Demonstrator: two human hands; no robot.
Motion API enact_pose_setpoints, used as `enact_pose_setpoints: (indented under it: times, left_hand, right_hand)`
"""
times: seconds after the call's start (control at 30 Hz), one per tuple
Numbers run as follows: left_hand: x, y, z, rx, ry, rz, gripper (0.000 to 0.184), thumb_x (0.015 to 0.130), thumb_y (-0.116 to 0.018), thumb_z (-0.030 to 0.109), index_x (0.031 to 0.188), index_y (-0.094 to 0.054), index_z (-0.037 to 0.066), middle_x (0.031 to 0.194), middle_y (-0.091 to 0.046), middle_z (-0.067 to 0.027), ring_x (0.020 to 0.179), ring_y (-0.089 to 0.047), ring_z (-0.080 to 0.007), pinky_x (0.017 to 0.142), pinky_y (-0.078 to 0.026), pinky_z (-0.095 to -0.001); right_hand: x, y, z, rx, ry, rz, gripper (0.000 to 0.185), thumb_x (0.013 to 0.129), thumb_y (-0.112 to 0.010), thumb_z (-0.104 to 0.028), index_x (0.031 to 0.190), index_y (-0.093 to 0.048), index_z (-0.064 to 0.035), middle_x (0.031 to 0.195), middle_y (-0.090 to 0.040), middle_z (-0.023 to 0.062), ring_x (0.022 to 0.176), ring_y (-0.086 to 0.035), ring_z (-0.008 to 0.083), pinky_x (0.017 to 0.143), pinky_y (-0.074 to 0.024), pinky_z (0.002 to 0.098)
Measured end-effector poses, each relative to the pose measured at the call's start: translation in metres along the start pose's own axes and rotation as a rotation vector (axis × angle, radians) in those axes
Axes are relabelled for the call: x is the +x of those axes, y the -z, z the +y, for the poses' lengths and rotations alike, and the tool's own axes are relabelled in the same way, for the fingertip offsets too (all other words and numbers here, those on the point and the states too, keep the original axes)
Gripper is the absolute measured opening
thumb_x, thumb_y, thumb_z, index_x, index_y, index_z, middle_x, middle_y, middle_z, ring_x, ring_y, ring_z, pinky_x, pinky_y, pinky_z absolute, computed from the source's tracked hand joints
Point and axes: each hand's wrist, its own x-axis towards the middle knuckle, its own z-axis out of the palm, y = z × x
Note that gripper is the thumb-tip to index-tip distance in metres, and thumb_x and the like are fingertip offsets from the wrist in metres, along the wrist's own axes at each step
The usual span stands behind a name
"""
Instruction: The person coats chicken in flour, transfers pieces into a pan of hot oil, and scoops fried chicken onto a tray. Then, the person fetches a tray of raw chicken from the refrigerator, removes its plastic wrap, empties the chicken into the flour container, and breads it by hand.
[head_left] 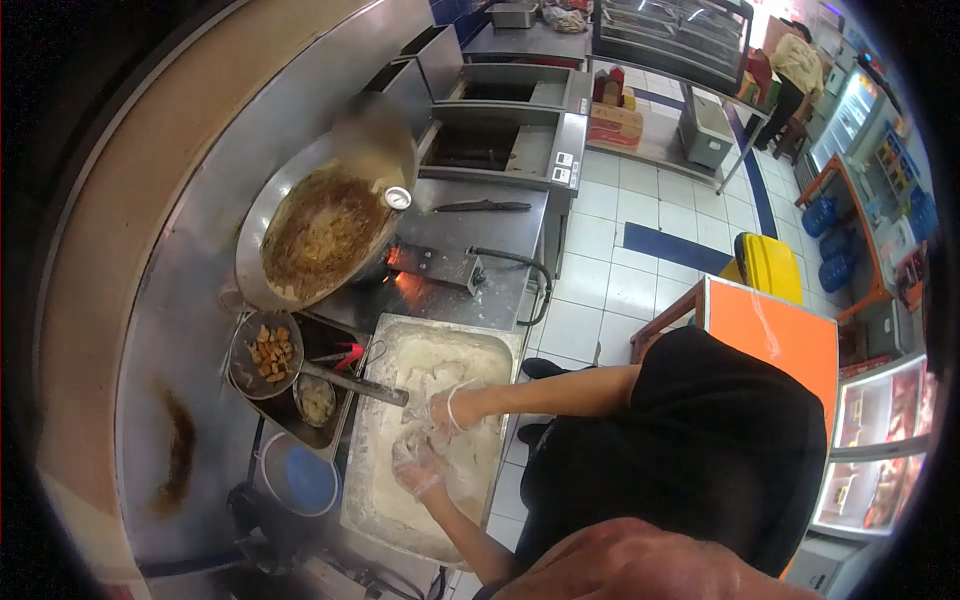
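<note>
White powder point(465, 500) in a rectangular metal tray point(450, 325), my clear-gloved left hand point(417, 470) and right hand point(455, 408) in there; can't tell if fingers are apart.

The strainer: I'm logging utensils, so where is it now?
In the head view, the strainer sits left of centre, just below the wok, its handle reaching over the powder tray.

We see a yellow bin point(775, 268) just beside an orange-topped table point(775, 335). Beyond, we find blue water bottles point(820, 215) by an orange rack point(866, 228), a lit fridge point(848, 118), a person point(797, 65) in a pale top, and a cardboard box point(615, 127) near a grey tub point(706, 132).
</note>
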Motion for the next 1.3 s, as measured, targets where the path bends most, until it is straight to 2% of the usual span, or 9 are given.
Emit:
enact_pose_setpoints:
  times: [0.27,0.3,0.4,0.53,0.73,0.9,1.03,1.2,1.3]
  left_hand:
    - [0.011,-0.01,0.049,-0.235,-0.085,-0.022,0.028,0.097,-0.066,0.014,0.118,-0.064,-0.003,0.098,-0.071,-0.0148,0.089,-0.069,-0.0258,0.083,-0.055,-0.0371]
    - [0.009,-0.014,0.04,-0.276,-0.022,-0.017,0.027,0.095,-0.07,0.016,0.115,-0.063,-0.001,0.098,-0.07,-0.0125,0.088,-0.068,-0.0229,0.082,-0.055,-0.0353]
    - [0.004,-0.028,0.022,-0.478,0.192,0.117,0.027,0.092,-0.075,0.016,0.111,-0.061,0.001,0.098,-0.07,-0.0088,0.087,-0.067,-0.0188,0.08,-0.054,-0.0322]
    - [-0.013,-0.002,0.008,-0.369,0.349,0.229,0.03,0.092,-0.075,0.021,0.113,-0.062,0.002,0.099,-0.073,-0.0106,0.089,-0.071,-0.0231,0.082,-0.055,-0.0344]
    - [-0.053,0.018,0.01,-0.004,0.499,-0.075,0.038,0.093,-0.069,0.029,0.122,-0.063,0.005,0.116,-0.074,-0.0183,0.102,-0.073,-0.0335,0.09,-0.055,-0.0421]
    - [-0.078,0.01,0.005,-0.023,0.279,0.01,0.036,0.091,-0.072,0.025,0.121,-0.065,0.005,0.11,-0.075,-0.0169,0.103,-0.073,-0.0325,0.09,-0.056,-0.0396]
    - [-0.076,-0.001,0.008,0.059,0.216,0.036,0.037,0.09,-0.073,0.023,0.12,-0.064,0.004,0.114,-0.073,-0.0197,0.109,-0.07,-0.0353,0.094,-0.054,-0.0399]
    - [-0.071,-0.079,-0.034,-0.215,0.187,0.056,0.052,0.098,-0.066,0.035,0.139,-0.055,0.003,0.132,-0.065,-0.02,0.119,-0.064,-0.0373,0.103,-0.048,-0.0473]
    - [-0.038,-0.087,0.034,-1.001,0.413,0.088,0.056,0.102,-0.061,0.041,0.144,-0.052,0.006,0.137,-0.063,-0.0173,0.121,-0.063,-0.0361,0.105,-0.046,-0.0485]
  right_hand:
    - [-0.007,0.012,0.0,0.565,0.265,0.278,0.031,0.09,-0.068,-0.025,0.108,-0.067,-0.0003,0.101,-0.069,0.0253,0.079,-0.063,0.0431,0.079,-0.0519,0.0516]
    - [-0.008,0.005,0.014,0.333,0.129,0.097,0.032,0.09,-0.068,-0.024,0.112,-0.066,-0.0007,0.097,-0.069,0.0267,0.081,-0.064,0.0435,0.08,-0.052,0.0514]
    - [-0.015,-0.018,0.045,0.158,-0.049,0.138,0.03,0.091,-0.067,-0.023,0.109,-0.069,0.001,0.091,-0.068,0.03,0.088,-0.068,0.0458,0.081,-0.0534,0.0511]
    - [-0.018,0.037,-0.005,0.039,-0.181,0.106,0.026,0.089,-0.069,-0.016,0.111,-0.069,-0.0014,0.095,-0.069,0.0277,0.086,-0.066,0.0452,0.081,-0.0533,0.0516]
    - [-0.014,0.09,-0.002,-0.04,-0.197,-0.036,0.038,0.092,-0.07,-0.025,0.124,-0.063,-0.0041,0.106,-0.067,0.0263,0.093,-0.066,0.0441,0.082,-0.0534,0.0524]
    - [-0.028,0.13,-0.007,-0.313,-0.097,-0.163,0.039,0.094,-0.07,-0.031,0.119,-0.064,-0.0014,0.108,-0.066,0.0235,0.098,-0.066,0.0426,0.082,-0.0533,0.051]
    - [-0.037,0.162,-0.03,-0.093,0.012,0.057,0.038,0.094,-0.073,-0.031,0.116,-0.067,-0.0007,0.104,-0.067,0.019,0.097,-0.067,0.0349,0.088,-0.054,0.0436]
    - [-0.042,0.183,0.008,-0.027,0.025,-0.007,0.033,0.095,-0.075,-0.022,0.12,-0.068,-0.0022,0.113,-0.071,0.0118,0.101,-0.068,0.0251,0.091,-0.0536,0.0368]
    - [-0.035,0.195,-0.009,0.129,0.036,-0.041,0.036,0.094,-0.076,-0.028,0.119,-0.069,-0.003,0.103,-0.071,0.0143,0.093,-0.068,0.0317,0.087,-0.0535,0.0434]
